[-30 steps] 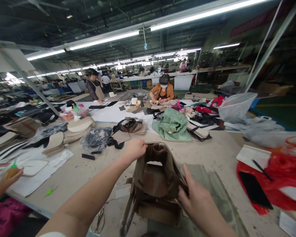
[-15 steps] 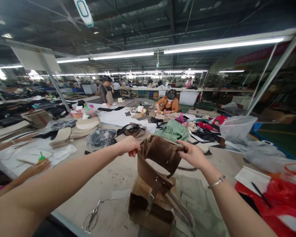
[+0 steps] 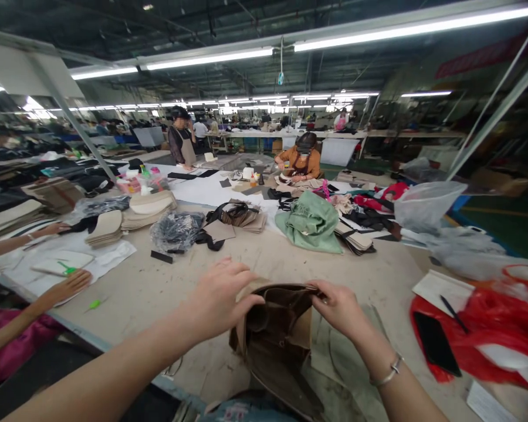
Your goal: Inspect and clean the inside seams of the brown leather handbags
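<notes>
Clock centred on the brown bag (image 3: 268, 346), 12 pointing away from the wearer. Bag is at the bench's near edge, mouth open and facing up toward the camera; whether its base rests on the bench (image 3: 136, 287) cannot be told. Right hand (image 3: 334, 302), at 1–2 o'clock, pinches the rim between thumb and fingers. Left hand (image 3: 229, 290), at 10–11, has its fingers spread, thumb at the rim; contact uncertain. Flat green fabric (image 3: 356, 337) lies just beside the bag at 3. Crumpled green cloth (image 3: 310, 220) near 12–1; plastic-wrapped bundle (image 3: 176, 231) at 10; black phone (image 3: 435, 343) at 3, on red plastic (image 3: 488, 316). Co-worker's hand (image 3: 73, 284) between 9 and 10, well apart.
</notes>
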`<action>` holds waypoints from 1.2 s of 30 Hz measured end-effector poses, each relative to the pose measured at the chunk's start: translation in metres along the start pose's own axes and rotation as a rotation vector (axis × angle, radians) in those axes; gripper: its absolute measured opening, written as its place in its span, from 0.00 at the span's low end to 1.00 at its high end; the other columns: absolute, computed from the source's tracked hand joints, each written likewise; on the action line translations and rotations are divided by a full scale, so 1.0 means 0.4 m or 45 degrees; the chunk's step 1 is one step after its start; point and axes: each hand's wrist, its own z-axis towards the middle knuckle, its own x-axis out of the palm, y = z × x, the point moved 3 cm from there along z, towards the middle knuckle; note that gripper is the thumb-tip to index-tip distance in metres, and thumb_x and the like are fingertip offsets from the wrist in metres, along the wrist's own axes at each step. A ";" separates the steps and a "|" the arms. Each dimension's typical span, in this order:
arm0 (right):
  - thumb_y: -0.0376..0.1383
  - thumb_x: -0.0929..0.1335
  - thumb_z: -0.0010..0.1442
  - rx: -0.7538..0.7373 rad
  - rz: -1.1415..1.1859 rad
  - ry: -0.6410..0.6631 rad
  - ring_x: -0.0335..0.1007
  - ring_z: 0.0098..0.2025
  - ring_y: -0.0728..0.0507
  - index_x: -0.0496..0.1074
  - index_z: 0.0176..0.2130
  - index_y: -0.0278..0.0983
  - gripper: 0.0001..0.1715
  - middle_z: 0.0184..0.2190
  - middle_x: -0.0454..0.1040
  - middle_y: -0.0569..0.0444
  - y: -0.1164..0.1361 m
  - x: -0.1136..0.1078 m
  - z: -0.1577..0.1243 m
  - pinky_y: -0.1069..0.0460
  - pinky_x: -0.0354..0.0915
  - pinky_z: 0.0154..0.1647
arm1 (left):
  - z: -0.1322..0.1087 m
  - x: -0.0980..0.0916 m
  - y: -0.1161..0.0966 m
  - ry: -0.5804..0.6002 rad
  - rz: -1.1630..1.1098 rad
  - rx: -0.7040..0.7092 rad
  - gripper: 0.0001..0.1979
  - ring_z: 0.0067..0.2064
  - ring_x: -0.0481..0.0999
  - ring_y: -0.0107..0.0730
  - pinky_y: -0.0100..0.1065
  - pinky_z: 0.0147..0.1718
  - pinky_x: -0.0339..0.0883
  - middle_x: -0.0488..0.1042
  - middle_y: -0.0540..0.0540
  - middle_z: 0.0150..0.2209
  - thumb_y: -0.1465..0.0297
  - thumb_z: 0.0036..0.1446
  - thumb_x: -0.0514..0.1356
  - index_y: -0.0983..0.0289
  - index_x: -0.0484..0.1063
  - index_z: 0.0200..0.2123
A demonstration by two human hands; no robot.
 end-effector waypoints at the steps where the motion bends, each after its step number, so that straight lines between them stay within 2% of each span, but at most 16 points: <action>1: 0.30 0.62 0.54 0.010 -0.001 -0.007 0.72 0.34 0.47 0.72 0.41 0.39 0.17 0.34 0.76 0.55 0.001 0.001 -0.002 0.53 0.64 0.36 | 0.010 0.012 -0.027 -0.026 -0.013 0.071 0.17 0.46 0.70 0.39 0.46 0.57 0.51 0.71 0.56 0.43 0.55 0.55 0.55 0.59 0.72 0.41; 3: 0.31 0.61 0.54 0.033 0.002 -0.012 0.72 0.34 0.46 0.72 0.43 0.40 0.17 0.34 0.77 0.55 0.000 0.003 -0.003 0.53 0.65 0.36 | 0.027 0.051 -0.067 -0.014 -0.031 0.114 0.21 0.49 0.67 0.44 0.52 0.59 0.42 0.69 0.58 0.46 0.53 0.50 0.59 0.59 0.70 0.43; 5: 0.31 0.61 0.55 0.062 -0.010 -0.016 0.72 0.34 0.46 0.72 0.43 0.40 0.17 0.35 0.77 0.55 -0.004 0.003 0.000 0.53 0.65 0.36 | 0.037 0.094 -0.084 0.021 -0.044 0.072 0.30 0.56 0.61 0.52 0.56 0.58 0.43 0.64 0.62 0.53 0.51 0.44 0.62 0.61 0.66 0.49; 7: 0.32 0.61 0.55 0.111 -0.046 -0.032 0.73 0.34 0.46 0.72 0.43 0.40 0.17 0.34 0.77 0.55 -0.011 -0.002 0.009 0.52 0.65 0.36 | 0.036 0.123 -0.081 0.059 -0.060 0.004 0.42 0.61 0.50 0.59 0.57 0.57 0.46 0.53 0.66 0.60 0.52 0.41 0.64 0.61 0.56 0.58; 9: 0.34 0.62 0.55 0.189 -0.096 -0.063 0.72 0.32 0.45 0.72 0.43 0.40 0.16 0.32 0.77 0.55 -0.023 -0.011 0.022 0.52 0.64 0.34 | 0.024 0.132 -0.066 0.092 -0.079 -0.049 0.50 0.64 0.42 0.61 0.58 0.56 0.48 0.42 0.66 0.64 0.54 0.42 0.64 0.60 0.43 0.63; 11: 0.35 0.62 0.55 0.274 -0.161 -0.123 0.72 0.31 0.45 0.72 0.43 0.39 0.16 0.30 0.77 0.54 -0.037 -0.025 0.038 0.52 0.63 0.33 | 0.009 0.124 -0.053 0.113 -0.088 -0.039 0.50 0.64 0.38 0.61 0.59 0.55 0.49 0.36 0.65 0.66 0.58 0.45 0.64 0.57 0.37 0.64; 13: 0.37 0.63 0.54 0.332 -0.221 -0.186 0.72 0.30 0.44 0.72 0.42 0.39 0.16 0.30 0.77 0.54 -0.046 -0.037 0.053 0.52 0.63 0.33 | -0.002 0.114 -0.048 0.126 -0.072 0.047 0.43 0.65 0.36 0.61 0.61 0.56 0.46 0.33 0.61 0.66 0.62 0.47 0.62 0.54 0.43 0.63; 15: 0.37 0.63 0.54 0.338 -0.248 -0.194 0.71 0.30 0.44 0.72 0.41 0.40 0.15 0.29 0.76 0.55 -0.049 -0.039 0.064 0.52 0.62 0.32 | -0.004 0.110 -0.049 0.139 -0.052 0.147 0.33 0.65 0.36 0.61 0.63 0.56 0.42 0.37 0.58 0.66 0.64 0.49 0.61 0.53 0.56 0.59; 17: 0.36 0.62 0.54 0.314 -0.241 -0.158 0.71 0.29 0.45 0.72 0.40 0.40 0.14 0.28 0.76 0.55 -0.046 -0.029 0.065 0.53 0.61 0.31 | 0.006 0.113 -0.048 0.137 -0.064 0.198 0.22 0.64 0.39 0.61 0.64 0.56 0.40 0.47 0.57 0.64 0.62 0.50 0.61 0.55 0.67 0.51; 19: 0.35 0.62 0.54 0.292 -0.225 -0.156 0.71 0.29 0.46 0.72 0.40 0.40 0.14 0.29 0.76 0.56 -0.041 -0.015 0.057 0.53 0.62 0.31 | 0.028 0.113 -0.047 0.082 -0.109 0.208 0.16 0.63 0.47 0.58 0.62 0.57 0.41 0.57 0.59 0.60 0.60 0.53 0.59 0.58 0.72 0.45; 22: 0.35 0.61 0.55 0.270 -0.215 -0.196 0.71 0.29 0.46 0.71 0.44 0.41 0.17 0.32 0.76 0.56 -0.030 0.003 0.039 0.53 0.63 0.32 | 0.084 0.108 -0.049 -0.071 -0.172 0.256 0.14 0.57 0.59 0.48 0.55 0.59 0.44 0.67 0.59 0.51 0.60 0.55 0.57 0.59 0.73 0.42; 25: 0.34 0.61 0.55 0.254 -0.223 -0.198 0.72 0.31 0.45 0.71 0.45 0.42 0.18 0.33 0.76 0.55 -0.020 0.007 0.030 0.53 0.63 0.32 | 0.158 0.115 -0.047 -0.145 -0.137 0.301 0.15 0.52 0.63 0.44 0.55 0.59 0.43 0.67 0.58 0.47 0.61 0.53 0.59 0.58 0.72 0.44; 27: 0.34 0.61 0.55 0.258 -0.215 -0.194 0.72 0.33 0.45 0.70 0.46 0.42 0.19 0.35 0.76 0.55 -0.017 0.003 0.030 0.53 0.64 0.33 | 0.204 0.129 -0.044 -0.122 -0.080 0.350 0.15 0.53 0.61 0.45 0.57 0.58 0.41 0.65 0.58 0.49 0.63 0.53 0.60 0.57 0.72 0.45; 29: 0.34 0.61 0.56 0.262 -0.194 -0.187 0.72 0.36 0.44 0.70 0.48 0.44 0.20 0.37 0.76 0.56 -0.017 0.000 0.030 0.52 0.65 0.34 | 0.239 0.144 -0.044 -0.081 -0.041 0.447 0.13 0.56 0.57 0.46 0.57 0.58 0.40 0.64 0.58 0.50 0.63 0.52 0.61 0.57 0.73 0.42; 33: 0.35 0.62 0.57 0.268 -0.183 -0.210 0.73 0.38 0.44 0.68 0.51 0.42 0.22 0.41 0.76 0.53 -0.025 -0.002 0.028 0.51 0.66 0.37 | 0.278 0.163 -0.037 -0.014 -0.029 0.573 0.09 0.58 0.54 0.45 0.55 0.59 0.38 0.64 0.56 0.50 0.62 0.51 0.62 0.59 0.75 0.33; 36: 0.36 0.62 0.57 0.270 -0.207 -0.186 0.72 0.40 0.42 0.68 0.52 0.40 0.22 0.43 0.75 0.52 -0.030 -0.003 0.025 0.50 0.67 0.39 | 0.297 0.172 -0.021 0.025 -0.046 0.562 0.09 0.57 0.57 0.43 0.54 0.59 0.39 0.66 0.56 0.49 0.62 0.52 0.61 0.61 0.74 0.32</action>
